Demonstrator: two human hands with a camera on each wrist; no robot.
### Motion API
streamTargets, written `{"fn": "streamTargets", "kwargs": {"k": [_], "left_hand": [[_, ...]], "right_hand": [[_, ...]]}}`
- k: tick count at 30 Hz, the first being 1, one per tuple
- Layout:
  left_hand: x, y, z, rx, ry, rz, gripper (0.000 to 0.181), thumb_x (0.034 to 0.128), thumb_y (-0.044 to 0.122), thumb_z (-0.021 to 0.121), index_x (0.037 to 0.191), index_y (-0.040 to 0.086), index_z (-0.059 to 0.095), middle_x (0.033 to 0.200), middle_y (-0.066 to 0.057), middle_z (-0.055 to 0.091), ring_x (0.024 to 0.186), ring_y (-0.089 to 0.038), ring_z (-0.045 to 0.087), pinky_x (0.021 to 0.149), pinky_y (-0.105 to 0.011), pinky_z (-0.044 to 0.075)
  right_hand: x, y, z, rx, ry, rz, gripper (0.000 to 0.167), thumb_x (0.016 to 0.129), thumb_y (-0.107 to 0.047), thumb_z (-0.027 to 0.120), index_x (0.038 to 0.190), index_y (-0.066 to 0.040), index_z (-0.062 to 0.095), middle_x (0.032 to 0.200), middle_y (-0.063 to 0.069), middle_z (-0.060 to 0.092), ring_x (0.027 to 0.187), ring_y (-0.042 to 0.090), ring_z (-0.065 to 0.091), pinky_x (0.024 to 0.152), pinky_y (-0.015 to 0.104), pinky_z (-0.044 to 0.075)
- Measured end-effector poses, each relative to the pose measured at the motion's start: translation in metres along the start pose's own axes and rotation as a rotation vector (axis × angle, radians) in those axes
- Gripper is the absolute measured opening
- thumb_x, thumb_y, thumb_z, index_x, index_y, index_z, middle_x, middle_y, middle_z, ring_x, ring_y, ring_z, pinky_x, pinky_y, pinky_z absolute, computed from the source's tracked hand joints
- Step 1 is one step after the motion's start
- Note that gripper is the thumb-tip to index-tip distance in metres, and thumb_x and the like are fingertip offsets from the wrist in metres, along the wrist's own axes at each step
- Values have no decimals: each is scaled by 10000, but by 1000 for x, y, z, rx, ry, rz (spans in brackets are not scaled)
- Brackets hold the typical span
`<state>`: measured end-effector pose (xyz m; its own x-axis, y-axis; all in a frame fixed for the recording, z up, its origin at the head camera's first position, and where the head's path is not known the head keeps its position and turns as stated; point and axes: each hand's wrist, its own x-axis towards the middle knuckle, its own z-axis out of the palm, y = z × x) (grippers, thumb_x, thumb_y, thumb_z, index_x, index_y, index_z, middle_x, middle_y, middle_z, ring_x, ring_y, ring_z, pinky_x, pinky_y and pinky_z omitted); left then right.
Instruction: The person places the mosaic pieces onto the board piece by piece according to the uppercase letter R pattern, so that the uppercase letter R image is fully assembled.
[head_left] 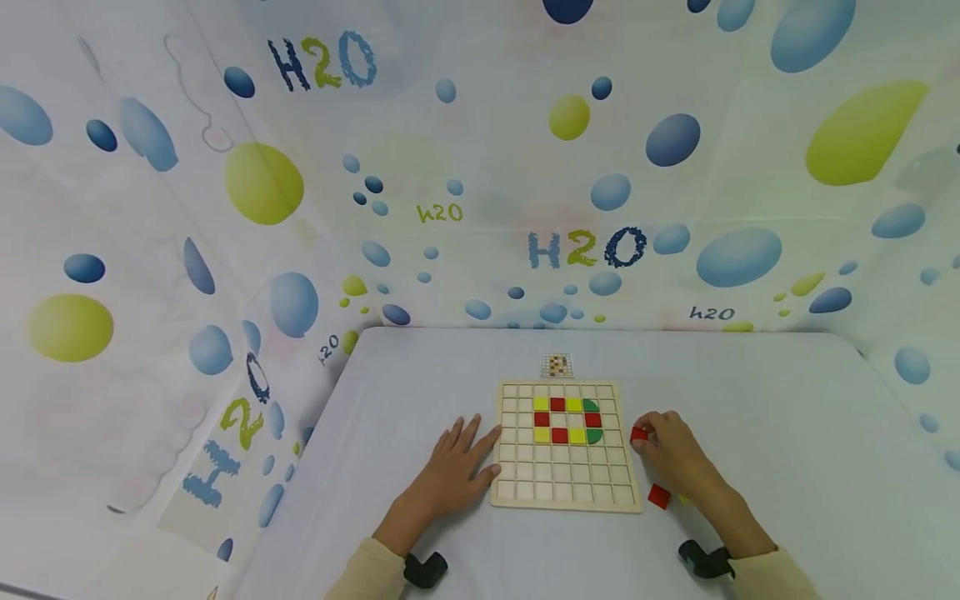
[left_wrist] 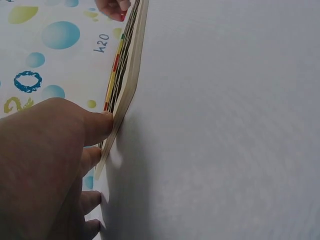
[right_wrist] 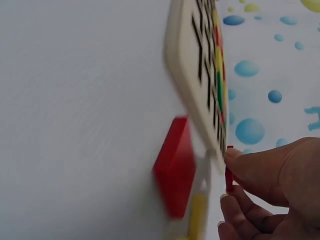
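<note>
I am apparently filling the grid board [head_left: 555, 472]: right of it, short of the bench [head_left: 420, 375]'s far edge, my right hand [head_left: 677, 454] is pinching a red tile [head_left: 639, 434]. My left hand [head_left: 453, 471], fingers spread, is touching the board. Next move is probably calling for leftward carry. Tile is facing up, long axis unclear.

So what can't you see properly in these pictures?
- Right hand: left wrist view, top edge cuts it off.
- Held red piece: head view, that hand covers part.
- Yellow piece: head view, right arm hides most.
- Small card: head view, pattern too tiny.
- Loose red piece: right wrist view, blurry.
</note>
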<state>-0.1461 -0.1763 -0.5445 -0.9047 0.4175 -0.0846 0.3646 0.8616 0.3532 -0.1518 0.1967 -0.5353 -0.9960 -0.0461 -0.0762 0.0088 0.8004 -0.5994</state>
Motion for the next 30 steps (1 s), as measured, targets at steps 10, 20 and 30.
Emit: {"fn": "streamTargets", "kwargs": {"k": [10, 20, 30], "left_hand": [[-1, 2, -4, -19, -10, -3, 635, 1089, 495, 490, 1666, 270, 351, 1754, -145, 219, 1623, -438, 127, 1288, -628, 171], [1, 0, -2, -3, -13, 1, 640, 1087, 513, 487, 1668, 285, 343, 1757, -131, 215, 1625, -430, 128, 1287, -626, 176], [1, -1, -1, 6, -13, -1, 637, 1090, 512, 485, 1667, 282, 346, 1754, -137, 220, 1622, -436, 135, 1286, -625, 181]], "right_hand": [[7, -53, 19, 42, -42, -123, 282, 987, -125, 753, 1231, -14, 665, 1156, 131, 598, 1045, 255, 589, 964, 457, 575], [5, -93, 60, -84, -26, -270, 236, 930, -182, 830, 1091, -147, 661, 1047, 27, 625, 955, 183, 555, 888, 381, 567], [3, -99, 67, -149, -50, -345, 172, 911, -166, 844, 995, -159, 693, 992, 12, 629, 945, 192, 595, 887, 427, 551]]}}
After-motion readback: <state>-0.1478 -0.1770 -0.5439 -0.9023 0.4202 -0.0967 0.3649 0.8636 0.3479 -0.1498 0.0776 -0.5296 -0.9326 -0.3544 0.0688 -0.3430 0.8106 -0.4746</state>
